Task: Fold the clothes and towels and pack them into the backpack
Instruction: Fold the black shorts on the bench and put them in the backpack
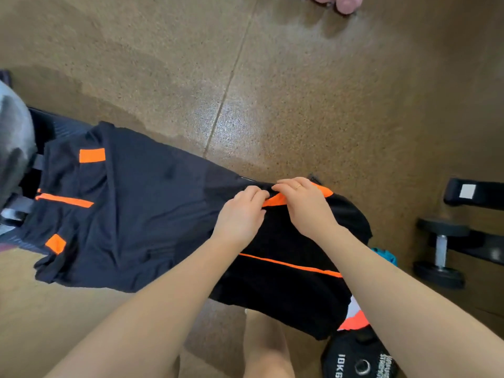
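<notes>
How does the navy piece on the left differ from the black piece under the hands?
The navy garment is dark blue and lies spread out, untouched. The black garment is darker, and the left hand and right hand both pinch its far edge. Both carry bright orange trim.

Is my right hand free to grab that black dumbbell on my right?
Probably not yet. The right hand is pinching the black garment together with the left hand. The dumbbell sits apart on the floor with nothing blocking it, so let go first.
</notes>
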`<state>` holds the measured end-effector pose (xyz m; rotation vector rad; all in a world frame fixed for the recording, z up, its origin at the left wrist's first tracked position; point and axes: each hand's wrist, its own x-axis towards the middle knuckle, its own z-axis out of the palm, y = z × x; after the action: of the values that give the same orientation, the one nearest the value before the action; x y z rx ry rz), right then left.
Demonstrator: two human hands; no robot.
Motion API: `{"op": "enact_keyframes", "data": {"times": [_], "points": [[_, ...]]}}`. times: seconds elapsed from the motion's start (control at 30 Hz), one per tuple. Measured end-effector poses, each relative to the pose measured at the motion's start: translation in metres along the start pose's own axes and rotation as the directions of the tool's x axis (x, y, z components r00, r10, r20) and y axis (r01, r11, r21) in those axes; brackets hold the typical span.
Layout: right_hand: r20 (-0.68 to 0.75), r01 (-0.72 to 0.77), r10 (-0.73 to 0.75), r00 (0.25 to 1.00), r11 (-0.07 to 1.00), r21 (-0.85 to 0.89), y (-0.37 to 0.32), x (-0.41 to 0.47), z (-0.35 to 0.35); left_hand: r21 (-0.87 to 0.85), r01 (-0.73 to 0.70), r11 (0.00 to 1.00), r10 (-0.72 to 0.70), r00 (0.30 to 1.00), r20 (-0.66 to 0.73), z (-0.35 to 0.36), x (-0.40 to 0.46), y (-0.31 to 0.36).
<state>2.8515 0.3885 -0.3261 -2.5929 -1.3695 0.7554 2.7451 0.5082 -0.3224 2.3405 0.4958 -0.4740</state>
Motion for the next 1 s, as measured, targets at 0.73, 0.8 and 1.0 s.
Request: {"op": "enact_keyframes", "data": {"times": [0.73, 0.8, 1.0], "points": [[0.463, -0.804, 0.679, 0.569, 0.578, 0.140, 0.072, -0.129, -0.003, 0.541, 0.161, 0.826, -0.266, 0.956, 0.121, 0.009, -0.009, 0.032], [0.332, -0.843, 0.783, 0.526, 0.428, 0.326, 0.082, -0.131, 0.001, 0.492, 0.053, 0.869, -0.108, 0.991, 0.084, 0.018, -0.003, 0.041], [0.301, -0.794, 0.868, 0.395, 0.158, 0.587, 0.119, -0.111, 0.016, 0.508, -0.144, 0.849, 0.118, 0.990, 0.083, 0.043, 0.029, 0.070]]}}
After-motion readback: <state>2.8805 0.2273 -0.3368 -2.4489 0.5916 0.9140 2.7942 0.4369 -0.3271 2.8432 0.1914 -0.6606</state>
